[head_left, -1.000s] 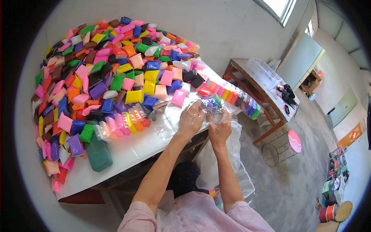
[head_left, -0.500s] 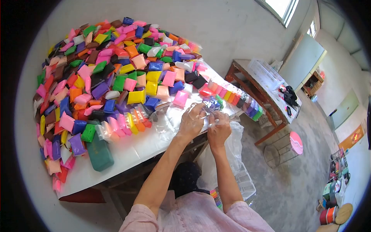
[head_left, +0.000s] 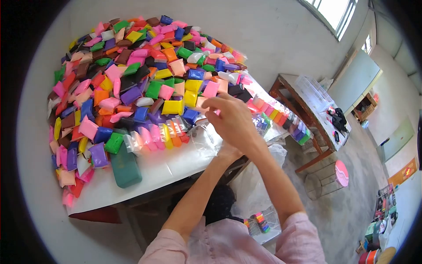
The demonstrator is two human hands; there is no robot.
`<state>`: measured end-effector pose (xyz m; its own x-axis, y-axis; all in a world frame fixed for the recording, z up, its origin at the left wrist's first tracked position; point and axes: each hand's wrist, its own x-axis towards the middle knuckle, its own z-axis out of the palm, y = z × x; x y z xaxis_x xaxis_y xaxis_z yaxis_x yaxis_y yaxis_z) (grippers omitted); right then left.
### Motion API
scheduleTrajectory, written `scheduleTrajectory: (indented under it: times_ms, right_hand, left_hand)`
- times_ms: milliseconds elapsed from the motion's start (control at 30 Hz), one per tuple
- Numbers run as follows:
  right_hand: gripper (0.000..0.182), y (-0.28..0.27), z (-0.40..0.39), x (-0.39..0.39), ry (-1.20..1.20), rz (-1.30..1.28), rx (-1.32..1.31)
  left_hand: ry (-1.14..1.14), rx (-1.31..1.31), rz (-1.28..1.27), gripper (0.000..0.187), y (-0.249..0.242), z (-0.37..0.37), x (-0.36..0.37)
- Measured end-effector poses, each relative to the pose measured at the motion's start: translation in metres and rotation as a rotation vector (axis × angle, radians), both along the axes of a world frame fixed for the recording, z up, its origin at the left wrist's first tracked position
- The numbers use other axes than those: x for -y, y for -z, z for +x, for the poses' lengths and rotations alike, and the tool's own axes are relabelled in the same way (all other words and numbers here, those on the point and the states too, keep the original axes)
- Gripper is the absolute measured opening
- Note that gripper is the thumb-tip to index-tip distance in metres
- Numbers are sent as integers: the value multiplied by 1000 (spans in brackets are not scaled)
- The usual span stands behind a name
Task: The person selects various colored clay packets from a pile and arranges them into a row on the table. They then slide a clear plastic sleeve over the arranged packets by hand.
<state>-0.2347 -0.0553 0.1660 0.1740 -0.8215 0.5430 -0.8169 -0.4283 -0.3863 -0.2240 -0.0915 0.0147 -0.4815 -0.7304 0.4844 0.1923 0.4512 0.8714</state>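
Observation:
My right hand [head_left: 232,118] crosses over my left at the table's near edge, fingers curved and apart beside a peach packet [head_left: 201,104]; nothing shows between them. Of my left hand [head_left: 231,151] only the wrist and heel are visible, its fingers being hidden under the right hand. Just past the hands, a clear plastic bag with colourful packets [head_left: 262,123] lies on the table. To the left, clear plastic [head_left: 204,134] sits beside a row of pink, yellow and orange packets [head_left: 160,135]. Many loose packets in shiny wrap [head_left: 132,94] are heaped across the table.
A dark green box [head_left: 125,169] stands at the near left edge. A longer packet row [head_left: 281,118] lies at the right end. Beyond are a wooden table [head_left: 303,154] with a clear bin [head_left: 314,90] and a pink-topped stool [head_left: 341,173]. A crate [head_left: 270,226] sits below.
My right hand has left the clear bag and swung left across my left hand, towards the heap. The whole view has shifted slightly. More of the crate below shows.

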Motion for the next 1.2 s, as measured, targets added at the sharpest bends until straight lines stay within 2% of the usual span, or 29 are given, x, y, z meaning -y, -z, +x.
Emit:
scheduleTrajectory:
  times_ms: [33, 67, 100, 133, 300, 400, 500, 600, 667, 700, 800, 867, 933, 967, 1067, 1100, 1200]
  right_hand:
    - [21, 2, 0, 15, 17, 96, -189]
    - [24, 12, -5, 31, -18, 98, -249]
    - [26, 24, -10, 46, -53, 100, -311]
    - [29, 30, -12, 55, -89, 102, -376]
    - [18, 27, -4, 61, -43, 249, -430]
    - [16, 29, 0, 62, 20, 216, -439]
    - [11, 40, 3, 67, 62, 93, -526]
    - [8, 48, 8, 63, 38, -41, -574]
    - [7, 49, 13, 61, 28, -104, -558]
    - [8, 46, 11, 62, 12, -51, -622]
    - [13, 8, 5, 41, 213, 33, -472]
    - [17, -12, -22, -3, 154, -382, -121]
    - [24, -22, -42, -64, 109, -380, 284]
    - [24, -17, -48, -96, 200, -334, 338]
    - [21, 27, -59, -159, 514, -58, 349]
    - [19, 51, -61, -159, 539, -72, 345]
    - [17, 97, -61, -131, 577, -155, 267]
  left_hand:
    - [-140, 215, -221, 63, 4, 1, 3]
    - [-281, 428, -443, 64, 9, 1, 8]
    - [-286, 408, -554, 67, 22, -2, 15]
    - [-298, 394, -546, 67, 33, -7, 20]
    - [-340, 360, -515, 63, 46, -17, 25]
    - [-220, 428, -453, 75, 52, -19, 36]
    - [-253, 236, -482, 44, 44, -12, 27]
    - [-313, 251, -397, 38, 22, -8, 17]
    - [-344, 279, -426, 42, 16, -5, 16]
    - [-355, 293, -440, 44, 14, -4, 16]
    - [-309, 169, -530, 48, 31, -6, 26]
    - [-238, 98, -374, 43, 6, -5, 17]
    - [-304, 177, -411, 27, 11, -13, 29]
    - [-336, 270, -619, 20, 13, -11, 33]
    - [-399, 165, -439, 20, 3, -8, 19]
    - [-382, 75, -488, 30, 14, -9, 25]
    - [-264, 239, -24, 49, -13, -3, 17]
